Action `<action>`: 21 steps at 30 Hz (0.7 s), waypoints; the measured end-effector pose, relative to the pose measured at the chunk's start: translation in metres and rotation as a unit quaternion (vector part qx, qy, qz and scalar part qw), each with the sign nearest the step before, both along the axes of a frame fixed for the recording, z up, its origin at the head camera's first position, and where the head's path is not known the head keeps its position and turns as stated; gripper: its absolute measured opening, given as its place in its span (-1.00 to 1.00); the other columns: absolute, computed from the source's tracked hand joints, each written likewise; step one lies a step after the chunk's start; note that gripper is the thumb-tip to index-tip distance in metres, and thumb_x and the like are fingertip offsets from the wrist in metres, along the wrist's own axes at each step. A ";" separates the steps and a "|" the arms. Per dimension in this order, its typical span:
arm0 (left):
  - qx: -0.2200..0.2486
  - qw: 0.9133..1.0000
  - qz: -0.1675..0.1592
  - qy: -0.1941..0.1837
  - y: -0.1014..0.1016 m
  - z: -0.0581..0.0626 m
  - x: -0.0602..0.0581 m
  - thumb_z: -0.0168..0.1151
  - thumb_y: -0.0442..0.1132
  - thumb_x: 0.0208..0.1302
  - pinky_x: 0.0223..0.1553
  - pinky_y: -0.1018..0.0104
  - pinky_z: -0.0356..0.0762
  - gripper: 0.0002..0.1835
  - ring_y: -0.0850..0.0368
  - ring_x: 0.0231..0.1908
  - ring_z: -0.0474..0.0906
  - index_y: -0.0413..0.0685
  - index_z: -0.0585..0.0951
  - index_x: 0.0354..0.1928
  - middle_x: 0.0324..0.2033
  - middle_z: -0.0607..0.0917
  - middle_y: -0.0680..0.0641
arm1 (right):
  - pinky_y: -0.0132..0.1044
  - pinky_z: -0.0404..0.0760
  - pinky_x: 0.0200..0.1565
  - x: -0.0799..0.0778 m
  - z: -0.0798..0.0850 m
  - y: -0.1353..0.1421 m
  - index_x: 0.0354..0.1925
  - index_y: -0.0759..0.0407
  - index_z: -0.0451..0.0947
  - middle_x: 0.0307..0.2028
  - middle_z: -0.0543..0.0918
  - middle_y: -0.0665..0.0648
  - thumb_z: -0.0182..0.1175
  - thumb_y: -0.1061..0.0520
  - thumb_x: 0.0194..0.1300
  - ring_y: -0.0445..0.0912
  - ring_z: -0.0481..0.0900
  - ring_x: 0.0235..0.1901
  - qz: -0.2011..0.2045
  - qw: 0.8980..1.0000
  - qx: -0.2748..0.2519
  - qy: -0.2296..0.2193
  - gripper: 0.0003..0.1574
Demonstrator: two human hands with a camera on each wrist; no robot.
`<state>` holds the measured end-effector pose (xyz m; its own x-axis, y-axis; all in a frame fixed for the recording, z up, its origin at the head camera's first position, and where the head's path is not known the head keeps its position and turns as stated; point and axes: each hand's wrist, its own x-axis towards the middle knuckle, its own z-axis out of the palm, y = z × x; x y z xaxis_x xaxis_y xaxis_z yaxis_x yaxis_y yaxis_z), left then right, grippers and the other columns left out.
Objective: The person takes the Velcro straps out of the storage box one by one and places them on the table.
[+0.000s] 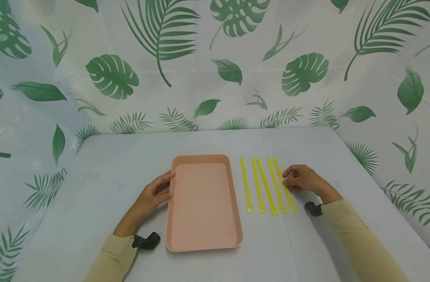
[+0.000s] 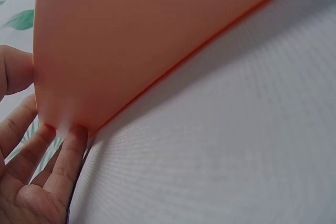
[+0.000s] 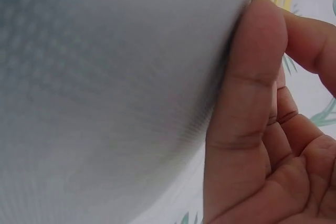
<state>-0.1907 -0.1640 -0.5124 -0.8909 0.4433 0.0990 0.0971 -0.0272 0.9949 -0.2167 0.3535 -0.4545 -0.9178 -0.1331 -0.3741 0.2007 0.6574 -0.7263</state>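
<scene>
My left hand (image 1: pixel 153 197) is at the left side of a pink rectangular tray (image 1: pixel 202 199), which lies flat on the table. Its fingertips touch the tray's outer wall, with the fingers (image 2: pixel 65 166) fairly straight in the left wrist view. To the right of the tray, several yellow cable ties (image 1: pixel 245 184) lie side by side, their slotted heads toward me. My right hand (image 1: pixel 304 180) is at the rightmost cable tie (image 1: pixel 279 170), thumb and index fingertips brought close together right at it. I cannot tell whether they pinch it.
A white cloth covers the table (image 1: pixel 130 152). Behind and at both sides hangs a white curtain (image 1: pixel 186 86) printed with green leaves. Black wrist cameras (image 1: pixel 147 241) sit at both cuffs, the left one close to the tray's lower left.
</scene>
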 end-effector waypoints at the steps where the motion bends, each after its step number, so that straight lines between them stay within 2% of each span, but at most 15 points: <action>1: 0.001 1.000 0.000 0.001 0.000 0.001 0.000 0.25 -0.56 0.45 0.30 0.47 0.57 -0.27 -0.43 0.52 0.20 -0.57 0.20 0.57 0.66 0.00 -0.48 | -0.29 0.77 -0.32 0.000 0.000 0.000 0.06 0.47 0.51 -0.37 0.63 0.11 0.37 0.28 0.48 -0.07 0.66 -0.37 -0.002 1.000 0.002 0.001 -0.66; 6: 0.002 1.000 0.002 0.010 0.000 0.001 0.001 0.26 -0.55 0.45 0.30 0.46 0.57 -0.27 -0.22 0.49 0.30 -0.60 0.20 0.56 0.65 0.00 -0.52 | -0.30 0.77 -0.33 0.001 0.000 -0.001 0.03 0.45 0.47 -0.40 0.59 0.11 0.38 0.27 0.46 -0.07 0.66 -0.39 -0.012 1.000 0.008 0.004 -0.65; 8: 0.001 1.000 0.002 0.010 0.001 0.001 0.001 0.25 -0.56 0.44 0.30 0.47 0.57 -0.27 -0.27 0.50 0.28 -0.60 0.20 0.56 0.65 0.00 -0.51 | -0.28 0.78 -0.31 0.003 0.002 -0.001 0.03 0.44 0.46 -0.38 0.61 0.12 0.36 0.26 0.49 -0.06 0.67 -0.38 -0.015 1.000 0.007 0.004 -0.66; 12: -0.001 1.000 0.003 0.005 0.001 0.001 0.000 0.22 -0.59 0.43 0.28 0.48 0.58 -0.27 -0.50 0.52 0.16 -0.57 0.19 0.57 0.66 0.00 -0.47 | -0.25 0.79 -0.29 0.009 0.008 -0.002 0.04 0.44 0.48 -0.34 0.64 0.14 0.29 0.22 0.56 -0.06 0.68 -0.37 -0.021 0.999 0.018 0.022 -0.70; 17: -0.001 1.000 0.001 0.007 0.001 -0.001 0.000 0.20 -0.57 0.46 0.28 0.48 0.58 -0.28 -0.60 0.53 0.09 -0.56 0.20 0.58 0.66 -0.01 -0.48 | -0.21 0.83 -0.20 0.025 0.016 -0.008 0.09 0.45 0.53 -0.22 0.65 0.19 0.25 0.22 0.59 0.00 0.71 -0.25 -0.011 0.996 0.027 0.080 -0.71; 21: -0.007 1.000 0.000 0.010 0.000 -0.001 0.001 0.19 -0.56 0.48 0.28 0.49 0.57 -0.29 -0.61 0.54 0.07 -0.56 0.19 0.58 0.66 -0.02 -0.49 | -0.03 0.82 -0.09 0.041 0.016 -0.014 0.12 0.42 0.58 -0.09 0.72 0.28 0.26 0.21 0.59 0.19 0.73 -0.07 0.006 0.987 0.056 0.153 -0.70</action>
